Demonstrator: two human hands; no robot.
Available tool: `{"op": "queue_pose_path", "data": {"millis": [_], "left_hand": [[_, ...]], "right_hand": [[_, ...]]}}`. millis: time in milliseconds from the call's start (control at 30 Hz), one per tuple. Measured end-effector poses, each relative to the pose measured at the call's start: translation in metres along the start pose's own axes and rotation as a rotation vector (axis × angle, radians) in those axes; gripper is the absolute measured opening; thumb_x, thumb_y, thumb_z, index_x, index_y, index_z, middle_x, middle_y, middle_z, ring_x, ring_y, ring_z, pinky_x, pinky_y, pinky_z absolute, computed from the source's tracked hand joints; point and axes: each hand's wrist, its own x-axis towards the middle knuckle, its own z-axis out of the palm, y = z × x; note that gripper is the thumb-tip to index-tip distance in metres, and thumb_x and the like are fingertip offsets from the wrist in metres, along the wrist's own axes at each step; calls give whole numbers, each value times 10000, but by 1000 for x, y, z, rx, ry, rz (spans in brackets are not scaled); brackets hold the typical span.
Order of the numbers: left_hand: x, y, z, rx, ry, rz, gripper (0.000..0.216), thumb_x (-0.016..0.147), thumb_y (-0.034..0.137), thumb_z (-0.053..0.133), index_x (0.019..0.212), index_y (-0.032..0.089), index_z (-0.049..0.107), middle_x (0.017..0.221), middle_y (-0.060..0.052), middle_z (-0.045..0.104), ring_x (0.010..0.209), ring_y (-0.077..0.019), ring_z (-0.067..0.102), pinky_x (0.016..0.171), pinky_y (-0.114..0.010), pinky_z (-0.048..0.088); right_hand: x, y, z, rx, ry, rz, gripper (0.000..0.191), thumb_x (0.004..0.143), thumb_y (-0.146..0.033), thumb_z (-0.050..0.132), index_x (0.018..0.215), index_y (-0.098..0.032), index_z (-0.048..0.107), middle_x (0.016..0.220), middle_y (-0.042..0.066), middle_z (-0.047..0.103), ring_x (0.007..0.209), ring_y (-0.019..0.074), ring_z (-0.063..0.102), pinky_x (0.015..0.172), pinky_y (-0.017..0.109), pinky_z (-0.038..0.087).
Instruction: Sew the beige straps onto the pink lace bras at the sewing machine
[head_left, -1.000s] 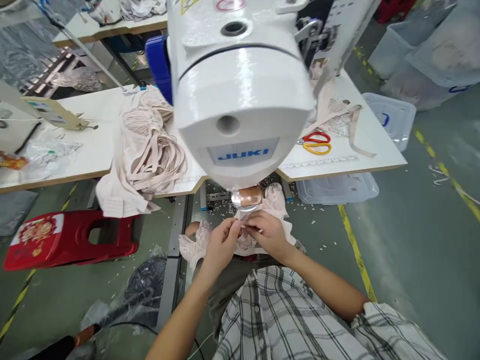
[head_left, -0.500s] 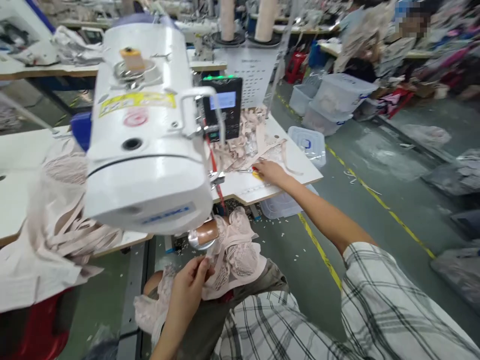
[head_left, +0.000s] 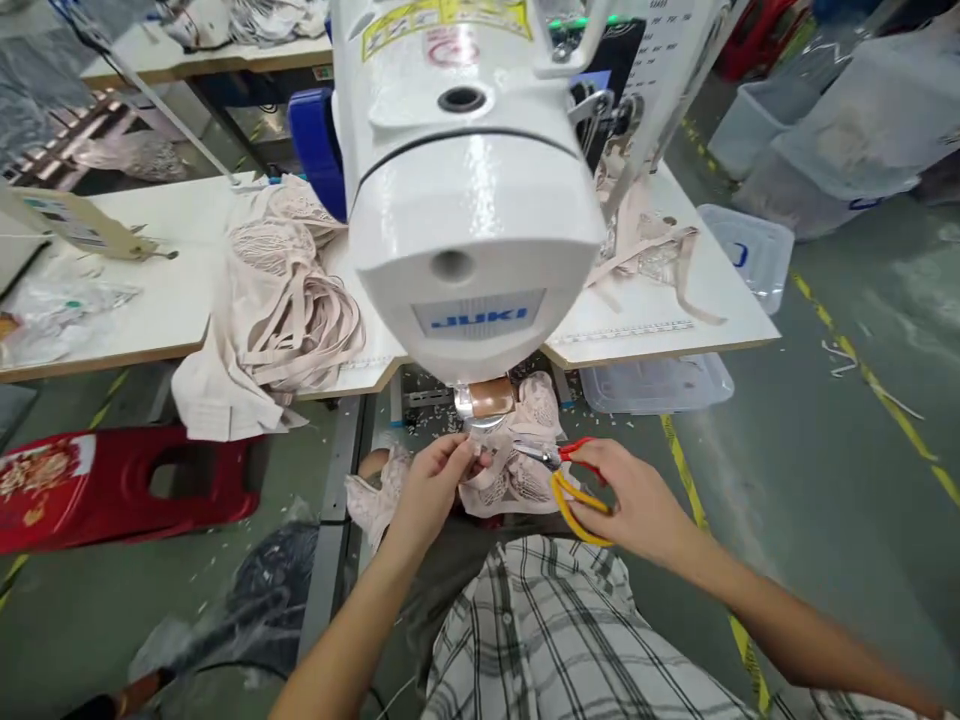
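Note:
A pale pink lace bra [head_left: 529, 480] hangs over the lap, below the head of a white sewing machine [head_left: 480, 220]. Its upper edge lies against the machine's narrow arm [head_left: 491, 397]. My left hand [head_left: 442, 480] pinches a thin strap or edge of the bra between thumb and fingers. In my right hand [head_left: 626, 490] are scissors [head_left: 574, 485] with one red and one yellow handle loop. The scissors' blades point left, close to the pinched part; whether they touch it I cannot tell.
Pink bra pieces and straps [head_left: 292, 310] are heaped on the left table, with more straps [head_left: 652, 255] on the right one. A red stool [head_left: 127, 485] stands on the floor at left. Clear plastic boxes [head_left: 847, 130] and lids sit at right.
My right hand has come from the right tabletop to the bra, bringing the scissors with it. The left hand still pinches the bra. The view has turned left and downward.

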Motion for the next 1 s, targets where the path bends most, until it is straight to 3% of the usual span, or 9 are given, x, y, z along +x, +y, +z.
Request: {"op": "queue_pose_path", "data": {"millis": [167,367,533,700,1000], "left_hand": [[-6,-1,3,58,-46,49,328,841,495,614,856,168,644,793,-50,696,717,-155,580,686,-264,468],[-3,-8,0,189,-9,131,162,865,310,510,784,190,582,712,8,586,690,-137,512,661,-244,415],[-1,-8,-6,141,-34,123,311,923,450,503,744,196,512,649,48,454,575,-101,392,546,-221,318],[-1,-2,-10,204,-43,128,328,926,474,512,772,188,555,695,24,550,594,-103,437,566,-221,346],[-1,4,-16,406,-55,144,258,941,388,479,823,195,605,741,-5,626,655,-138,542,607,-238,415]], "right_hand": [[17,-23,33,21,69,-75,291,847,-288,611,1124,-199,593,1091,113,692,951,247,683,740,358,589],[25,-18,39,101,-10,-83,274,881,-243,592,1154,-227,596,1080,82,721,914,220,702,729,334,584],[12,-11,41,236,61,-4,239,845,-246,606,1084,-242,609,960,60,719,718,177,677,605,285,544],[10,-14,47,266,96,-39,369,743,-252,651,1101,-227,565,1001,82,690,731,192,647,592,300,528],[28,-22,52,338,-35,104,333,795,-300,657,1120,-232,628,1061,79,708,856,210,680,697,322,555]]}}
